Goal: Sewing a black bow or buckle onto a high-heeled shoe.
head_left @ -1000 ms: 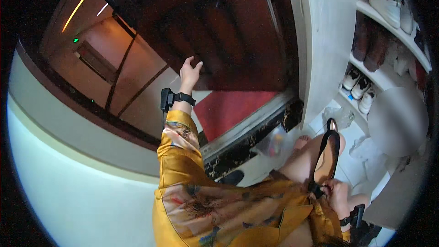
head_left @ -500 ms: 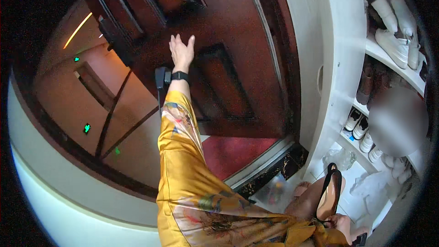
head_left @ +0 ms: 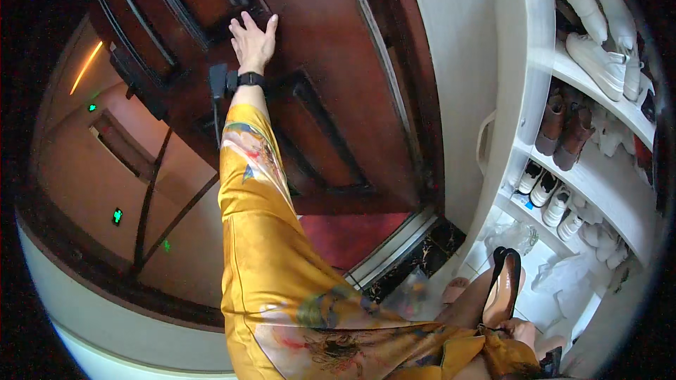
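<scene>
My left hand (head_left: 253, 43), in a yellow silky sleeve with a watch on its wrist, reaches far forward to a dark red-brown panelled door (head_left: 317, 56). Its fingers are spread with the palm toward the door; it looks laid on the surface, though exact contact is hard to see. At the lower right, my right hand (head_left: 520, 331) is closed around the heel end of a pair of black shoes (head_left: 503, 288) with tan insoles. Its fingertips are partly hidden by the shoes and sleeve. The door stands partly open.
A corridor (head_left: 91, 162) with green lit signs shows past the door's edge. On the right, a white shoe cabinet (head_left: 598, 172) holds white sneakers (head_left: 598, 63), brown boots (head_left: 565, 134) and several other shoes. Clear plastic bags (head_left: 514, 237) lie on the floor. A red mat (head_left: 352, 236) lies beyond the threshold.
My left arm and the door now appear farther left in the picture, and my hand is higher. My right hand keeps hold of the shoes. Brown boots show where a grey blur was.
</scene>
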The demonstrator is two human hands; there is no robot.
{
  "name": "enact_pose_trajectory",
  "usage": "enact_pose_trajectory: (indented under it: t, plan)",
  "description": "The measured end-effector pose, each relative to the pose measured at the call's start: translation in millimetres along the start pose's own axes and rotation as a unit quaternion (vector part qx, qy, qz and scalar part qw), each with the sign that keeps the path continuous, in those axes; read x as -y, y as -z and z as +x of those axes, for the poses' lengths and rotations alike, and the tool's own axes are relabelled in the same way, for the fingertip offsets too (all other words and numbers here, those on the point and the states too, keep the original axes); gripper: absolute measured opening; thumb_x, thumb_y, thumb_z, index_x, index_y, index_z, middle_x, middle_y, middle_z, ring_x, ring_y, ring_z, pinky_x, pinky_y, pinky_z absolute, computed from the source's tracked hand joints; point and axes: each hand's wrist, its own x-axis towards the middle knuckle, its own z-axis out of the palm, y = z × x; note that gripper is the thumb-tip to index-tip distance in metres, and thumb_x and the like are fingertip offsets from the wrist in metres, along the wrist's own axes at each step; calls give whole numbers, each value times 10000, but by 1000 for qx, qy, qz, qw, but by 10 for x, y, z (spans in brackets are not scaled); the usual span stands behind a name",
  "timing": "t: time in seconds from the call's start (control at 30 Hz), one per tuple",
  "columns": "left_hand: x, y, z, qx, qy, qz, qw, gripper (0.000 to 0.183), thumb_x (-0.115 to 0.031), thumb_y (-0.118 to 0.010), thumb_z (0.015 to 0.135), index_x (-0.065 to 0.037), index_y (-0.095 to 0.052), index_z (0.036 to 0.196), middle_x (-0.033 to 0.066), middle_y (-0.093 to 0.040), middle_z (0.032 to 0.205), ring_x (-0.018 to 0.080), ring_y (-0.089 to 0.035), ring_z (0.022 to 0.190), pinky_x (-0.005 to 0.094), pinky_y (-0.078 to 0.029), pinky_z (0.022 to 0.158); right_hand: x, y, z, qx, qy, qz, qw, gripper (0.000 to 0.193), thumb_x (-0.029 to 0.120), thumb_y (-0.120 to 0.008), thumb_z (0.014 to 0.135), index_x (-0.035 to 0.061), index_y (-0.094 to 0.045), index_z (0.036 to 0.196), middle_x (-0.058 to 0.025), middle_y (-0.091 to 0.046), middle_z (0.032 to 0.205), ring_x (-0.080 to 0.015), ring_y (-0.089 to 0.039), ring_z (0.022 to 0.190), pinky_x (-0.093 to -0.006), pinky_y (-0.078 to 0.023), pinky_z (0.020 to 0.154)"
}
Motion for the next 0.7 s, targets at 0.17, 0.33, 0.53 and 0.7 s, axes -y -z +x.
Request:
enact_pose_trajectory:
  t: [0.17,0.33,0.53,0.7]
  plan:
    - [130,-61,-236,-94,-75,2,993,689,-518,-451,832,-24,-357,1303,242,-311,1323,357,-297,1241,463,-211,1033,-96,16,52,6,-15,-31,999,212,214,-532,788,50,-648,724,-140,-601,648,-273,-596,603,-389,-450,527]
    - [680,-263,-726,-102,-34,-66,992,634,-500,-416,857,5,-429,1240,270,-333,1308,393,-349,1188,423,-300,983,46,279,225,26,41,17,999,248,234,-507,804,32,-643,753,-153,-600,669,-285,-590,607,-386,-443,535]
    - [1753,-741,-1834,2,176,-124,976,571,-464,-487,841,25,-391,1120,195,-379,1119,339,-329,1075,406,-251,922,356,369,300,17,27,121,992,131,86,-676,666,52,-636,786,-128,-583,691,-297,-576,610,-350,-454,552]
    - [2060,-1175,-3755,30,427,-282,859,436,-364,-439,884,33,-560,750,84,-566,693,221,-515,591,380,-407,596,174,371,267,45,86,-57,994,91,88,-667,682,72,-636,765,-119,-566,665,-271,-563,594,-356,-438,539]
